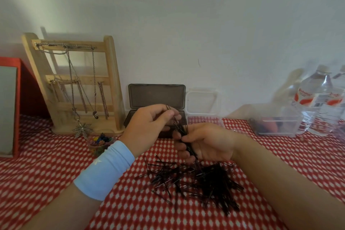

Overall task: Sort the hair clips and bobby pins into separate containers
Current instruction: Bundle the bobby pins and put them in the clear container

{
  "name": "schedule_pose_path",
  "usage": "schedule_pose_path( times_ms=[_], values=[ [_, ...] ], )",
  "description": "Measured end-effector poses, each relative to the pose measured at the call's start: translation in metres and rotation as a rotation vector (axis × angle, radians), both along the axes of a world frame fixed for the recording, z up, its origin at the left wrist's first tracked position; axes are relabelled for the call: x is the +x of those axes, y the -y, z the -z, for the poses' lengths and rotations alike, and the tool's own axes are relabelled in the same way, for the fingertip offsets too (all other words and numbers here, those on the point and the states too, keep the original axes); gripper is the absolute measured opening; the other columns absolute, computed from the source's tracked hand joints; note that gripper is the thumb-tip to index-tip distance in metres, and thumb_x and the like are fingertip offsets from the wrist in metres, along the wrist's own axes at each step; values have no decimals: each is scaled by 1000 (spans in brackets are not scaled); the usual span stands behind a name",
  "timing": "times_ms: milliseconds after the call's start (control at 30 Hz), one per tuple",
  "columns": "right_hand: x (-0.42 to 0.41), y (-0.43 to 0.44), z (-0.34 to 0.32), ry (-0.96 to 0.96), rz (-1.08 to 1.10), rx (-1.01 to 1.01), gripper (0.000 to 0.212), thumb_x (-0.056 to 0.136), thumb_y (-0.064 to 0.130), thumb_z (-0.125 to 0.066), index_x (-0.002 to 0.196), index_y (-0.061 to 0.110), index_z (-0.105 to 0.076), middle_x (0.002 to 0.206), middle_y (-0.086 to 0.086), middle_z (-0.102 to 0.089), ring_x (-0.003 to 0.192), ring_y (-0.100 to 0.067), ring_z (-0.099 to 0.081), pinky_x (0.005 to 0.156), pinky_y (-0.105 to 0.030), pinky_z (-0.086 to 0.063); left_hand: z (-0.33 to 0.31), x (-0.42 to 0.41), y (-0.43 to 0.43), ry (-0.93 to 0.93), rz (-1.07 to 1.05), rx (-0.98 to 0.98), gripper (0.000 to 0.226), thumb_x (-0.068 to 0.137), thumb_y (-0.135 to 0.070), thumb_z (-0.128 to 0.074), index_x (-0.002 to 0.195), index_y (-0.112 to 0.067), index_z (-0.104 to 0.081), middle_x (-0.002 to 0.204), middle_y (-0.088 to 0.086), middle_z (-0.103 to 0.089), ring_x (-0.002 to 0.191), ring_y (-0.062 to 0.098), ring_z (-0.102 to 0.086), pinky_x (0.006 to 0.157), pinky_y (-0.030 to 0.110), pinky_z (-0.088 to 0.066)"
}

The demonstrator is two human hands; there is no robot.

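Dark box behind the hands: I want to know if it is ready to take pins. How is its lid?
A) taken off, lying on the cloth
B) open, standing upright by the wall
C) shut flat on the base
B: the dark box has its lid raised upright behind the base, close to the wall.

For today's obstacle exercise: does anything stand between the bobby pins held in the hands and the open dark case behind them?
Nothing visible does. The right hand and left hand hold the bobby pins directly in front of the dark case, whose lid stands open.
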State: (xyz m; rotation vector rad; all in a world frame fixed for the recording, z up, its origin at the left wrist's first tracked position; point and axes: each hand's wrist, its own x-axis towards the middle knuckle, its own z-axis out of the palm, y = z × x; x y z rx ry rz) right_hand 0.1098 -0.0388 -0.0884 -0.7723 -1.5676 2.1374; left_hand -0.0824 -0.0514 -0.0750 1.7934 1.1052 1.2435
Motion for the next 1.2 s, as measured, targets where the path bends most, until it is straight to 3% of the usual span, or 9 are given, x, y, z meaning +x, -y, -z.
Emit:
schedule_pose_path(
  times_ms=[167, 267, 467, 600, 700, 833, 967, 1133, 1200],
  values=[
    [-1, 2, -3, -19, -10, 26, 17, 97, 6, -39, 95, 15, -52, 84, -5, -48, 73, -16, -48, 66, -27, -40, 4, 2, -1, 144, 5, -62, 34, 96, -9, -58, 126, -25, -57, 97, 0, -77, 90, 15, -74, 79, 32, -59],
    [0, 2, -3, -11, 14, 45, 16, 97, 6, -40, 95, 15, -52, 85, -5, -53, 73, -16, -50, 65, -25, -42, 6, 1, -1, 94, 32, -21, 29, 95, -8, -60, 118, -25, -65, 96, -2, -77, 86, 15, -74, 82, 34, -59],
    [0, 0, 1, -16, 53, 39, 16, 97, 6, -40, 94, 15, -54, 77, -2, -47, 67, -14, -42, 62, -25, -38, 5, 1, 5, -204, 89, 62, 34, 103, -16, -45, 110, -45, -64, 101, -12, -75, 99, -8, -64, 88, 3, -41],
    [-2, 3, 0, 21, 73, 21, 14, 95, 7, -39, 91, 15, -49, 73, -1, -41, 64, -14, -37, 61, -26, -32, 7, 5, 7, -180, 122, 92, 35, 101, -22, -50, 135, -32, -56, 123, -22, -64, 95, -5, -65, 87, 9, -46],
    [-3, 5, -3, 28, -12, 11, 12, 94, 11, -39, 93, 16, -49, 76, -2, -40, 66, -15, -38, 63, -27, -33, 10, 6, 2, -269, 108, 143, 33, 100, -18, -53, 130, -29, -63, 116, -21, -68, 83, -5, -65, 84, 12, -47],
    [-3, 5, -3, 11, -76, -33, 17, 99, 21, -35, 95, 16, -51, 78, -2, -39, 69, -16, -37, 64, -27, -33, 13, 4, 1, -93, 169, 33, 30, 97, -11, -57, 121, -24, -69, 108, -12, -74, 71, 6, -66, 74, 16, -53],
    [-2, 3, -1, -38, -22, 7, 18, 104, 21, -37, 94, 16, -51, 79, -2, -44, 69, -14, -42, 66, -25, -38, 13, 5, 2, 86, 54, 136, 23, 92, -6, -63, 110, -13, -75, 105, -7, -76, 99, 8, -71, 93, 24, -54],
    [2, 1, 1, -56, 55, 49, 14, 102, 15, -43, 98, 10, -55, 83, -7, -53, 72, -17, -51, 66, -28, -46, 12, -1, 5, -296, 185, 246, 34, 104, -29, -42, 135, -35, -56, 130, -21, -61, 123, -9, -52, 106, 15, -39],
    [2, 1, 2, -59, 53, 61, 15, 103, 14, -41, 97, 12, -54, 81, -4, -52, 72, -16, -49, 67, -27, -45, 10, -3, 5, -224, 242, 187, 39, 106, -26, -37, 143, -35, -46, 133, -16, -61, 127, -6, -50, 108, 16, -37]
  ],
)
